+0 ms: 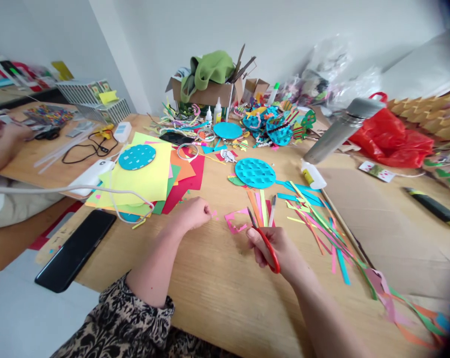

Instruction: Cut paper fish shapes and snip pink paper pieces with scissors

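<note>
My right hand [271, 243] grips a pair of scissors [268, 248] with red handles, the blades pointing away from me. Just left of the blades lies a pink paper piece [231, 226] with a ragged cut-out middle. My left hand [195, 215] hovers over or rests on the table with its fingers closed; what they hold, if anything, is hidden. Tiny pink paper scraps [215, 215] show beside its fingertips. Beyond both hands sits a round blue paper disc [255, 172] with a dimpled pattern, and a pen [272, 210] lies near paper strips [262, 206].
Coloured paper sheets [154, 179] are stacked at left, near a black phone [76, 251] at the table edge. A steel bottle [338, 129], glue bottle [313, 175], cardboard [374, 219] and cutter knife [433, 208] occupy the right. Another person's hand [9, 139] is at far left.
</note>
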Demonstrator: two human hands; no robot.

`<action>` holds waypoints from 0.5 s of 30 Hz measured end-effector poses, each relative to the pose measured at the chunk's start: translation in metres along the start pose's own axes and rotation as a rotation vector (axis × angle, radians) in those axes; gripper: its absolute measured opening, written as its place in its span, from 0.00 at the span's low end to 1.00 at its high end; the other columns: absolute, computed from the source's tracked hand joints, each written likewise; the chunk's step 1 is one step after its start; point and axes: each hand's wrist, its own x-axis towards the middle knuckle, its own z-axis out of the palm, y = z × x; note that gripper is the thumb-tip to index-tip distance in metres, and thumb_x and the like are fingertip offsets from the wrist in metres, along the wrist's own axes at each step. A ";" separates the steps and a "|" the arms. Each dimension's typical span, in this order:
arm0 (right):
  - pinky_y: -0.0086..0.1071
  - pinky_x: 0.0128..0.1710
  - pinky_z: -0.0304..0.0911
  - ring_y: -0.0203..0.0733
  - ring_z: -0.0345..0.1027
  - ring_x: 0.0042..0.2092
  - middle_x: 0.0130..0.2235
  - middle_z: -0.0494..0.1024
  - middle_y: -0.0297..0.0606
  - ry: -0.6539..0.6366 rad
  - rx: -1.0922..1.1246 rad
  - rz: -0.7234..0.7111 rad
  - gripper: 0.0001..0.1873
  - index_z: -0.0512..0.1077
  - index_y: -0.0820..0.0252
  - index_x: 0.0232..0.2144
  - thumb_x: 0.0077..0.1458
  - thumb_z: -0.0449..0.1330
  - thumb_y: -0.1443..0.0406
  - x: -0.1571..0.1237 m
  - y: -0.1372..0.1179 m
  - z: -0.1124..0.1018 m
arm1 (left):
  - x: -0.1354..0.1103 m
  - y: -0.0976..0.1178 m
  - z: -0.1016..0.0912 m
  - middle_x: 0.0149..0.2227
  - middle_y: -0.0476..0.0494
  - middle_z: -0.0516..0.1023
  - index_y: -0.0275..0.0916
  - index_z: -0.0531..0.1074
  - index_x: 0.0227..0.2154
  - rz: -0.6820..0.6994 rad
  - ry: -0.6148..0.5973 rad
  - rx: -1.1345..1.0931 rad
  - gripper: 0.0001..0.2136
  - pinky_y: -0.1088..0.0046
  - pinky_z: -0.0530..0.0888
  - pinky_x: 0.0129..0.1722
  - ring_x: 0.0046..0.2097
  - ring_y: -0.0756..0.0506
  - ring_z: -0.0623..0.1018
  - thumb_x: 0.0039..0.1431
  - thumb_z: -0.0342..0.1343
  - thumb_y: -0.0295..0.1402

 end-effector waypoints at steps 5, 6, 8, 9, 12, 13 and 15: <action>0.25 0.14 0.53 0.32 0.58 0.13 0.10 0.67 0.32 0.010 -0.008 -0.016 0.28 0.67 0.61 0.16 0.48 0.61 0.43 0.002 0.001 -0.002 | -0.001 0.003 -0.002 0.26 0.43 0.79 0.40 0.76 0.21 0.044 0.008 0.016 0.10 0.71 0.63 0.29 0.28 0.45 0.75 0.54 0.57 0.35; 0.25 0.14 0.53 0.32 0.58 0.13 0.10 0.67 0.32 0.015 -0.010 -0.020 0.28 0.68 0.61 0.16 0.48 0.60 0.43 0.003 0.002 -0.002 | 0.000 0.002 -0.002 0.25 0.43 0.79 0.40 0.76 0.21 0.051 0.018 0.031 0.10 0.71 0.63 0.29 0.28 0.45 0.75 0.55 0.56 0.34; 0.25 0.15 0.53 0.32 0.58 0.14 0.11 0.67 0.33 0.044 -0.017 -0.029 0.28 0.69 0.61 0.17 0.48 0.61 0.43 0.004 0.003 -0.003 | 0.001 0.001 -0.002 0.24 0.43 0.78 0.40 0.76 0.21 0.052 0.048 0.079 0.10 0.71 0.63 0.29 0.28 0.45 0.74 0.55 0.55 0.32; 0.25 0.15 0.53 0.32 0.57 0.14 0.11 0.67 0.33 0.070 -0.021 -0.031 0.28 0.69 0.62 0.17 0.48 0.61 0.43 0.005 0.002 -0.004 | 0.001 0.001 -0.002 0.24 0.43 0.78 0.40 0.76 0.20 0.044 0.071 0.109 0.10 0.71 0.63 0.29 0.28 0.45 0.75 0.55 0.54 0.31; 0.25 0.14 0.51 0.31 0.56 0.14 0.11 0.67 0.33 0.177 -0.017 -0.042 0.28 0.71 0.62 0.18 0.49 0.60 0.43 0.004 0.000 -0.006 | 0.002 0.002 0.001 0.26 0.41 0.78 0.40 0.77 0.23 -0.016 0.184 0.154 0.10 0.70 0.64 0.30 0.31 0.43 0.76 0.55 0.53 0.31; 0.25 0.14 0.51 0.31 0.56 0.14 0.11 0.67 0.33 0.223 -0.005 -0.049 0.28 0.71 0.63 0.18 0.50 0.60 0.43 0.003 -0.001 -0.007 | 0.002 0.003 0.002 0.27 0.42 0.79 0.40 0.77 0.25 -0.028 0.225 0.139 0.09 0.69 0.65 0.30 0.31 0.43 0.76 0.56 0.54 0.32; 0.24 0.15 0.51 0.31 0.57 0.15 0.12 0.68 0.33 0.320 0.030 -0.072 0.29 0.71 0.63 0.18 0.50 0.59 0.42 0.002 -0.003 -0.008 | 0.002 0.006 0.007 0.29 0.43 0.79 0.40 0.78 0.28 0.012 0.281 0.065 0.06 0.70 0.67 0.31 0.32 0.44 0.76 0.55 0.56 0.31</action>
